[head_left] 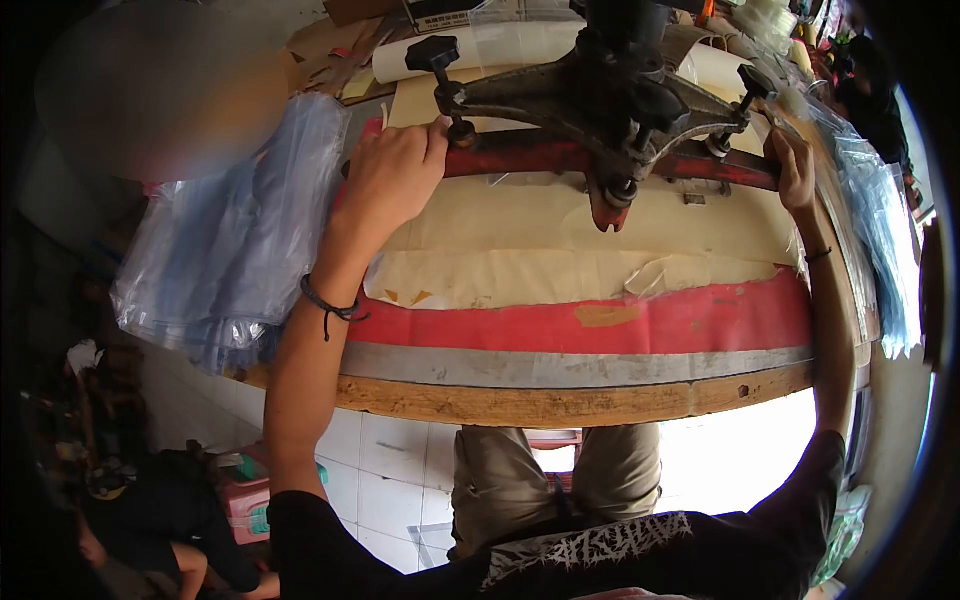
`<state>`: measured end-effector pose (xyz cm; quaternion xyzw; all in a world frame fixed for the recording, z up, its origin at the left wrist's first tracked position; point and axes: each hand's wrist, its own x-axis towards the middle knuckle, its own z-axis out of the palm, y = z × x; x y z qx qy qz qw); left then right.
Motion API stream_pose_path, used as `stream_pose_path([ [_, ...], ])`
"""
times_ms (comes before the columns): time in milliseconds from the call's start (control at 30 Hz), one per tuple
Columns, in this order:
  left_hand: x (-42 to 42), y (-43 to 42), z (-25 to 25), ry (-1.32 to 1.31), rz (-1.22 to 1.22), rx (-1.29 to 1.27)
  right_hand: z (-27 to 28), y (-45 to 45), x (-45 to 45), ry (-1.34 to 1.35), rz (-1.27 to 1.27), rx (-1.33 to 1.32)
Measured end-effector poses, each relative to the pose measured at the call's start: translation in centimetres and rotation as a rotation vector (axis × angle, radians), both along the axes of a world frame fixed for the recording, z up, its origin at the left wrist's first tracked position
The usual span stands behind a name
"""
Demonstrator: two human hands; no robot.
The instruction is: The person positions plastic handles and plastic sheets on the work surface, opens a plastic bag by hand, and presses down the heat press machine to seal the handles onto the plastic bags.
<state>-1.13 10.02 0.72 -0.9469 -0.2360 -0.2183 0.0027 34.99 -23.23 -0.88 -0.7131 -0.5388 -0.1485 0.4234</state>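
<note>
A worn red metal bar (520, 155) runs across the upper middle of the worktable, fixed under a dark metal press head (610, 90) with arms and clamp screws. My left hand (400, 172) is closed around the bar's left end, close beside a black knob (433, 54). At the opposite end, my right hand (793, 170) grips the bar, its fingers partly hidden at the edge. Beneath the bar lies tan paper (500, 230) with torn edges, on top of a red sheet (560, 328). A small metal piece (694, 199) rests on the paper.
Stacked transparent plastic sheets (230, 230) hang over the table's left side, with more bluish plastic (880, 220) at the right. The table has a wooden front edge (530, 403). Another person (170, 520) bends at lower left near a pink stool (247, 505).
</note>
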Motion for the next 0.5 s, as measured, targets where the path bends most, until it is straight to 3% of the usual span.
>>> stream_pose_path([
  [500,0.1,-0.2,0.1,-0.014,0.011,-0.015,0.1,-0.1,-0.3,-0.034,-0.028,-0.041],
])
